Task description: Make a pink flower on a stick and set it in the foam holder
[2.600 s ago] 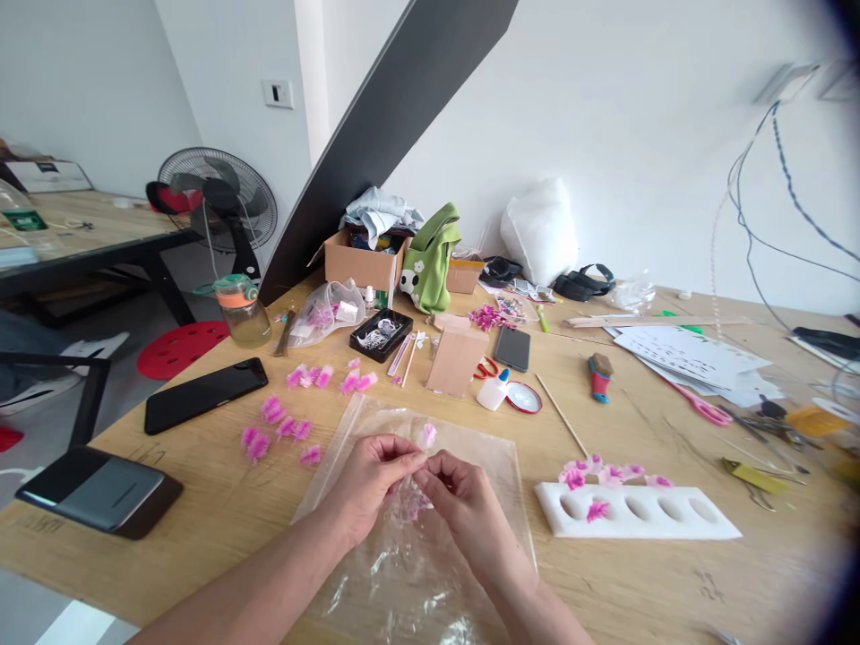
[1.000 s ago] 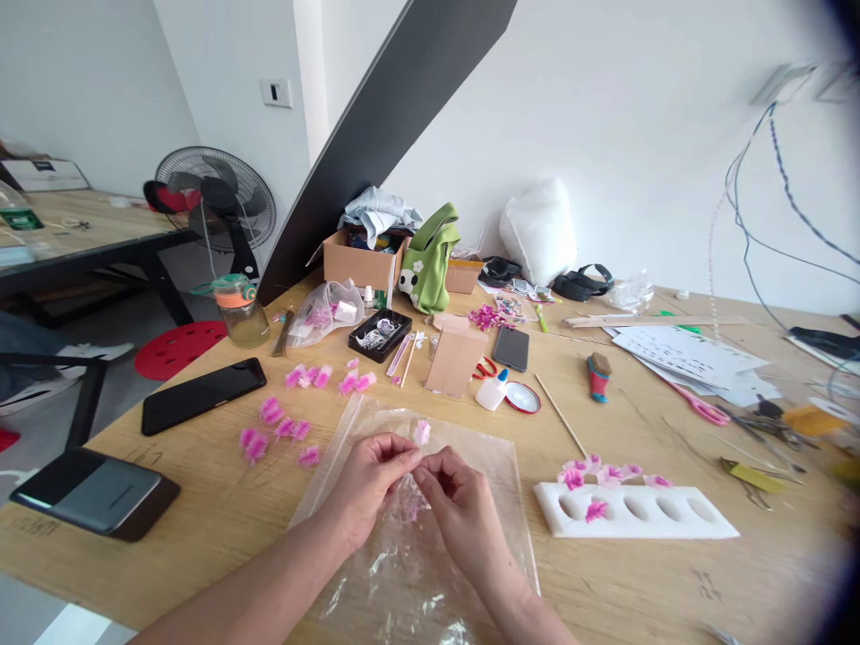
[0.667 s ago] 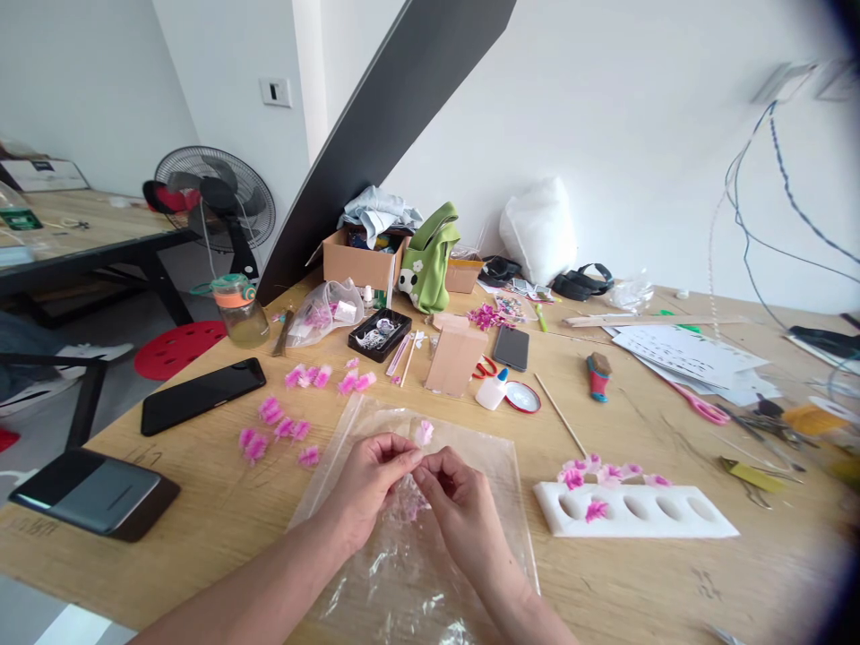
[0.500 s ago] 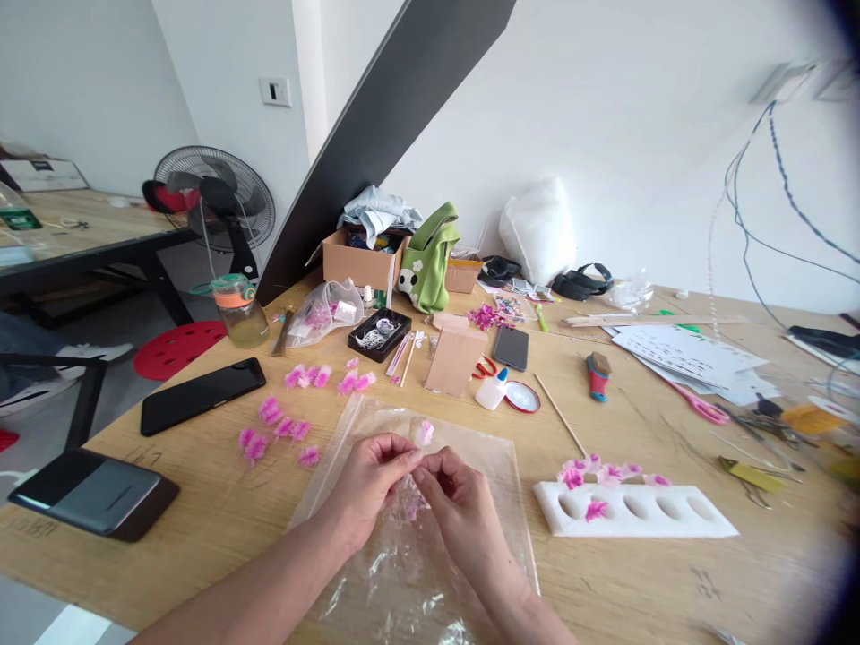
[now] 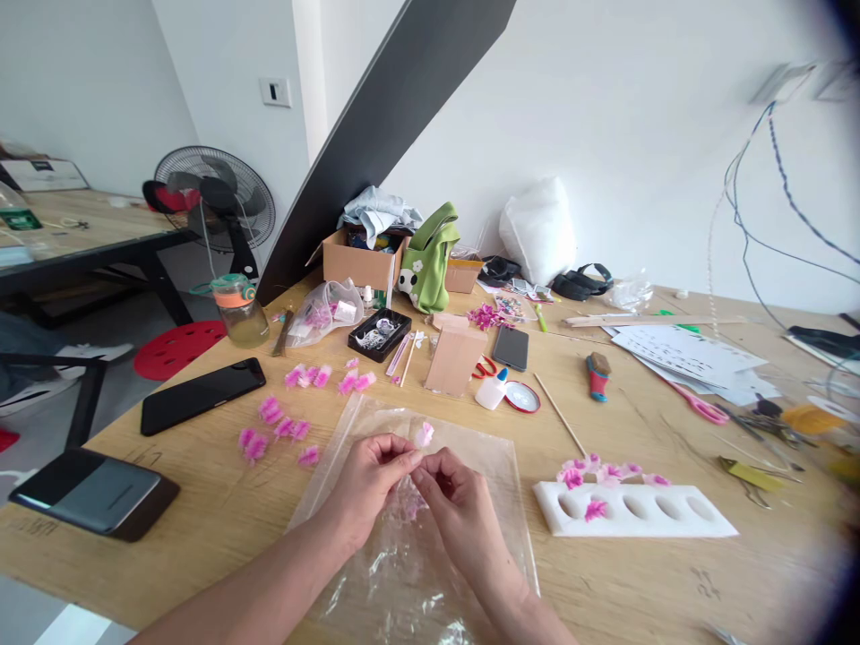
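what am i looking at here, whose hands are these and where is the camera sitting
There is no machine here, only a person's bare left hand and right hand. Every picture comes from one camera worn on that person's head, looking forward and down. The fingertips are pinched close together and seem to hold a small pale pink flower, though the exact contact is hidden. Beneath them a clear plastic bag lies on the wooden table. Pink tufts lie to the left, and a white block with hollows lies to the right.
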The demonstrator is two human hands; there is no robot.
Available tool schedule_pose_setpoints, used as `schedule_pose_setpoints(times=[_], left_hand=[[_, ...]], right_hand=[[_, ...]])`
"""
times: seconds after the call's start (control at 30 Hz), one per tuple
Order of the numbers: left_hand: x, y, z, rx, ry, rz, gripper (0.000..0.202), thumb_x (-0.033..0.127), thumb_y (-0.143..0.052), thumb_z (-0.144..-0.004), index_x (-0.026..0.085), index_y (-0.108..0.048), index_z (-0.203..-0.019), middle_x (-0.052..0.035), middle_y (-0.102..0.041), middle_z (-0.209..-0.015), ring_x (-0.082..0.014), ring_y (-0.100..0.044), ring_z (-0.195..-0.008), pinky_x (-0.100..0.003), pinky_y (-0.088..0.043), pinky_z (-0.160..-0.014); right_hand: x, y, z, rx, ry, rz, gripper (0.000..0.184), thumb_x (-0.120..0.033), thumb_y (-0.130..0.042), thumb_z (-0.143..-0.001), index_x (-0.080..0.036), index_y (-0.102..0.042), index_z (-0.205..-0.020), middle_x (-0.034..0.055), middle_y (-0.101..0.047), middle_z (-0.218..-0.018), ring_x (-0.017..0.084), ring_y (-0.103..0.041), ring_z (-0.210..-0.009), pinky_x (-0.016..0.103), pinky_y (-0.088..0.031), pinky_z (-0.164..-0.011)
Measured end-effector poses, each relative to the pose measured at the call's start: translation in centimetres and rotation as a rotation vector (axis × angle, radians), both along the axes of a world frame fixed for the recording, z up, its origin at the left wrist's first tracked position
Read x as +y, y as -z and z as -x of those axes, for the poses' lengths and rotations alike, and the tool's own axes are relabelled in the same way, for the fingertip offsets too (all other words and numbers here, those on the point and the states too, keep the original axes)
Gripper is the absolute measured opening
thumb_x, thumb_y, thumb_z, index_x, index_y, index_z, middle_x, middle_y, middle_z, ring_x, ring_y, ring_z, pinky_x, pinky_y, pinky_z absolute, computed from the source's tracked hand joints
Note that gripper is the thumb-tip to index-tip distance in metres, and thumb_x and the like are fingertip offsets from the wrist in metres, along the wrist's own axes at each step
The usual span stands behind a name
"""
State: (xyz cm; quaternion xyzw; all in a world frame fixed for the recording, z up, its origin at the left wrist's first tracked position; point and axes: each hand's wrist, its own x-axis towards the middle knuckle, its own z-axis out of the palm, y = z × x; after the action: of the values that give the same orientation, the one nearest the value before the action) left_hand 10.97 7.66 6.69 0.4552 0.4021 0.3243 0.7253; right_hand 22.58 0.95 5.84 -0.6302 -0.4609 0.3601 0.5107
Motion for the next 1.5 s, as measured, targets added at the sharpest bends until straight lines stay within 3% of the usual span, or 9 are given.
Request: schedule_pose_setpoints(times=[0.83, 1.23, 1.37, 1.5], left_hand=[[-0.1, -0.1, -0.1, -0.004, -0.014, -0.020, 0.029, 0.040, -0.081, -0.061, 0.016, -0.067, -0.070, 0.0045, -0.052, -0.057, -0.0051, -0.032, -0.046, -0.022, -0.021, -0.045], [-0.2, -0.3, -0.2, 0.032, -0.026, -0.106, 0.028, 0.040, -0.078, -0.063, 0.016, -0.067, -0.069, 0.0030, -0.053, -0.058, -0.0058, -0.032, -0.047, -0.022, -0.020, -0.044], [0.1, -0.3, 0.1, 0.060, -0.036, -0.139, 0.026, 0.040, -0.077, -0.066, 0.016, -0.067, -0.070, 0.0045, -0.050, -0.055, -0.0053, -0.029, -0.045, -0.022, -0.020, -0.044], [0.7, -0.1, 0.5, 0.063, -0.064, -0.159, 0.026, 0.039, -0.077, -0.067, 0.016, -0.067, -0.073, 0.0052, -0.051, -0.056, -0.0046, -0.030, -0.043, -0.023, -0.022, -0.044]], right_hand=[[0.0, 0.0, 0.0, -0.002, 0.041, 0.009, 0.032, -0.046, -0.060, -0.083, -0.016, -0.064, -0.071, 0.0032, -0.058, -0.070, 0.015, -0.049, -0.063, 0.028, -0.038, -0.059], [0.0, -0.2, 0.1, -0.009, 0.058, -0.020, 0.033, -0.047, -0.063, -0.081, -0.016, -0.067, -0.070, 0.0035, -0.061, -0.069, 0.015, -0.052, -0.062, 0.027, -0.041, -0.058], [0.1, -0.3, -0.8, 0.001, 0.019, -0.002, 0.033, -0.048, -0.061, -0.083, -0.017, -0.070, -0.081, 0.0049, -0.064, -0.076, 0.016, -0.055, -0.065, 0.028, -0.043, -0.059], [0.6, -0.6, -3.1, -0.159, 0.081, -0.032, 0.026, -0.041, -0.060, -0.082, -0.017, -0.071, -0.081, 0.0039, -0.064, -0.076, 0.016, -0.055, -0.067, 0.029, -0.042, -0.063]])
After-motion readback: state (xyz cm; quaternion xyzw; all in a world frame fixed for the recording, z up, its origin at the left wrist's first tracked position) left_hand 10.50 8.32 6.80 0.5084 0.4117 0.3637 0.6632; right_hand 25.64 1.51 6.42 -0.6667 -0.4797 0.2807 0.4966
